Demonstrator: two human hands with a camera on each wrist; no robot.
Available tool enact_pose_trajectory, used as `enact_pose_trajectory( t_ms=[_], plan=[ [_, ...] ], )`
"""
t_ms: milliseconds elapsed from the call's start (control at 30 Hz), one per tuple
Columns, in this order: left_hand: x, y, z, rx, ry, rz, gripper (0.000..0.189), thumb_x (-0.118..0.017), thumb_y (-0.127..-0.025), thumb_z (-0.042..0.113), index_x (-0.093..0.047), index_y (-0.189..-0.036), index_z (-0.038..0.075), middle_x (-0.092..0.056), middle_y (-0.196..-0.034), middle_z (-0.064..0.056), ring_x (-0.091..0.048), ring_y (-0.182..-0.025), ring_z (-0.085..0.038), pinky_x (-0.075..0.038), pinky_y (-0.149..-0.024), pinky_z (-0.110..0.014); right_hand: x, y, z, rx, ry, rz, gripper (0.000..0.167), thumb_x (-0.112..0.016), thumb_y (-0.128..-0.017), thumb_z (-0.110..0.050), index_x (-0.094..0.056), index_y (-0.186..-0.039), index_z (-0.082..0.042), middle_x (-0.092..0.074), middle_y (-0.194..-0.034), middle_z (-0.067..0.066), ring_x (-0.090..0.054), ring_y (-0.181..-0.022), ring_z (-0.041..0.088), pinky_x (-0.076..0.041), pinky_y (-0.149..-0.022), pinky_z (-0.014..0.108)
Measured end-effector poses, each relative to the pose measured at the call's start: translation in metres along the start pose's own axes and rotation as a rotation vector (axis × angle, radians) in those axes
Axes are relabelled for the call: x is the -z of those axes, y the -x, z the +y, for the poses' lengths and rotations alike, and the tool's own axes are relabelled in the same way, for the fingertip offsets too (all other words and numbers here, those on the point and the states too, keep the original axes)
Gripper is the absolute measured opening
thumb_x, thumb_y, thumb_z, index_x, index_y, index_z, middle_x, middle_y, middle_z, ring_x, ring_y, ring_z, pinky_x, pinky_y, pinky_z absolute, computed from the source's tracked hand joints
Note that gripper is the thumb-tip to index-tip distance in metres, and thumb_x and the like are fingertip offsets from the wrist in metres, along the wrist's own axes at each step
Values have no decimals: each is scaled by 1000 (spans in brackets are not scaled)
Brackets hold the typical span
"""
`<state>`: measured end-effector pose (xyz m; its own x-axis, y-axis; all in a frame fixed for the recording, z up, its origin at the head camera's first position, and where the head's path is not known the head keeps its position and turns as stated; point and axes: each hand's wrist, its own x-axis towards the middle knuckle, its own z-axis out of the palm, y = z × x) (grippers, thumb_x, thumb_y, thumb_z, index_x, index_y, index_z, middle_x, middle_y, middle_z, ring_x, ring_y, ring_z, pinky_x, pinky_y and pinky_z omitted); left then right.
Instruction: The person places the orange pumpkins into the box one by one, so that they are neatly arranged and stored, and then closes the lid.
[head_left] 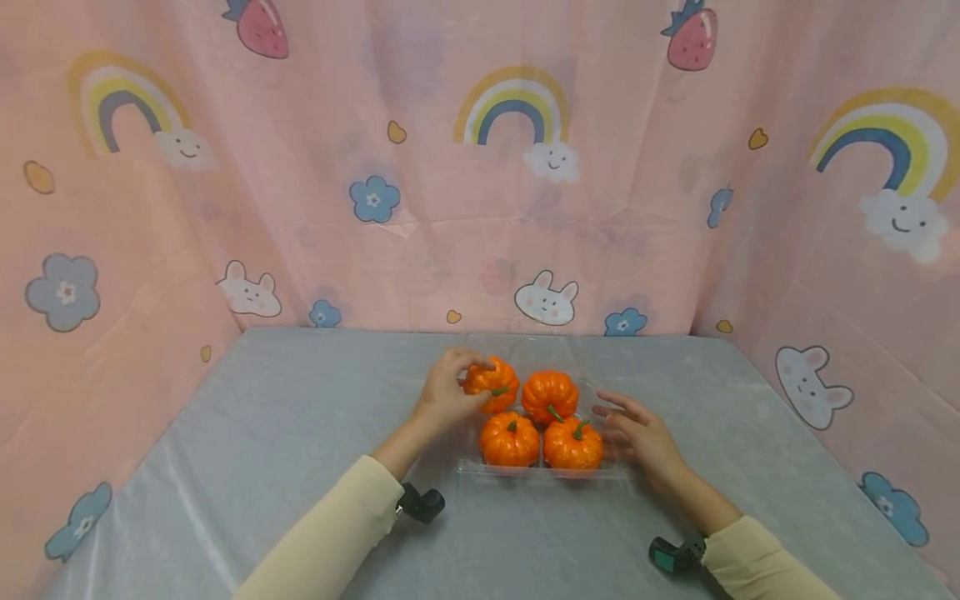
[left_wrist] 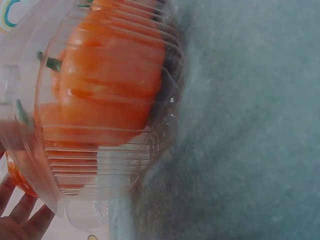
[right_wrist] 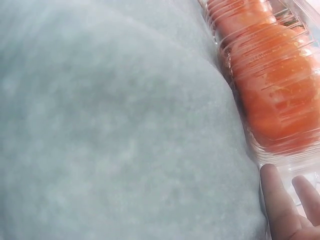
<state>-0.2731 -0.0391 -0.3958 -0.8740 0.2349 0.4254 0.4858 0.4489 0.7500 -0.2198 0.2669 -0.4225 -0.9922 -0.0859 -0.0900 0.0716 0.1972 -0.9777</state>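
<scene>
A clear plastic clamshell box holds small orange pumpkins with green stems. My left hand grips the back-left pumpkin between thumb and fingers, over the box's left side. Beside it lies the back-right pumpkin; in front are the front-left pumpkin and front-right pumpkin. The left wrist view shows the left fingers around the held pumpkin, behind the ribbed box wall. My right hand is at the box's right side, its fingers extended along the wall.
The box's transparent lid stands raised at the back. Grey cloth covers the table, and a pink printed curtain closes off the back and sides. A dark wrist camera hangs under the left wrist.
</scene>
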Motion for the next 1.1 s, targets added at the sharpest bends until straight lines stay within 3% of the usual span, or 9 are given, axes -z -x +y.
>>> enact_pose_trajectory(
  t_ms=[267, 533, 1100],
  plan=[
    [-3, 0, 3, 19, -46, -8, 30, -76, -74, 2, -70, -102, 11, -58, -116, -10, -57, -105, -26, -54, -85, -37, 0, 0, 1, 4, -7, 4, 51, -45, -102, -25, -35, -147, -5, -42, -145, 27, -66, -90, 11, -59, -77, 34],
    [-6, 2, 5, 63, -41, -59, 30, -76, -76, 4, -67, -103, 13, -56, -121, -8, -55, -113, -28, -50, -96, -43, 1, -1, 1, -1, -4, 4, 51, -45, -102, -25, -34, -148, -6, -41, -146, 26, -66, -91, 12, -59, -78, 34],
    [-1, 1, 4, 58, -57, -96, 32, -72, -77, 3, -67, -107, 13, -55, -122, -8, -55, -113, -28, -51, -94, -43, 0, -1, 2, -19, 17, 16, 51, -46, -101, -27, -37, -147, -8, -43, -146, 25, -66, -92, 13, -59, -79, 34]
  ],
)
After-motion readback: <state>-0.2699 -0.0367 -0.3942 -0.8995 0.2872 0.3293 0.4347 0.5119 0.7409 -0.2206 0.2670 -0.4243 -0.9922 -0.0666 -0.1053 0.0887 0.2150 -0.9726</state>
